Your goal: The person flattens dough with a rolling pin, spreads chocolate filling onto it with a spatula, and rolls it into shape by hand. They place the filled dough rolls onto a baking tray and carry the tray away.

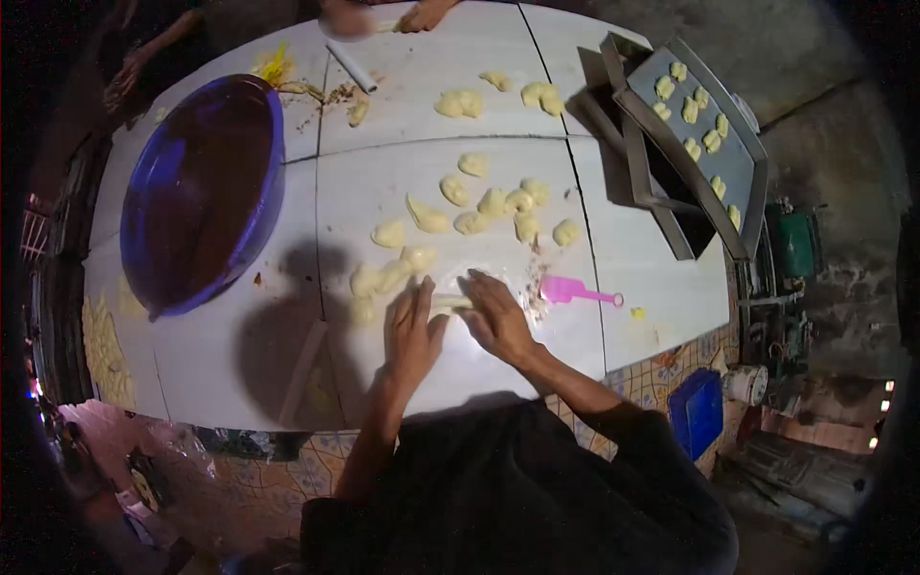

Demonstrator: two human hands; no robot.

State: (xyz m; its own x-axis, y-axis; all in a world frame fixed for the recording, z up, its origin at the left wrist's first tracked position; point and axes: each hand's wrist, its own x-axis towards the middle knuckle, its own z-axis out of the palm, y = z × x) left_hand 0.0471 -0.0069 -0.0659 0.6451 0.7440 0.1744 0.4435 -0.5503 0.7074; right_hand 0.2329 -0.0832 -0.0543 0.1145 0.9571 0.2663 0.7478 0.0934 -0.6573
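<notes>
My left hand (415, 329) and my right hand (499, 316) lie on the white table with fingers stretched out and palms down. A thin roll of pale dough (450, 302) runs between them, its ends under the hands. Several soft dough lumps (393, 276) touch one another just beyond my left fingertips. Farther up the table, more loose dough pieces (493, 201) are scattered. To the right of my right hand lies a pink plastic scraper (572, 289) with a ring at its handle end, beside brown crumbs.
A large purple-blue basin (278, 182) with something dark brown inside stands at left. Metal trays (644, 163) are stacked at right, the top one bearing shaped dough pieces (690, 110). Across the table are another person's hands (426, 13), near a white rod (352, 67).
</notes>
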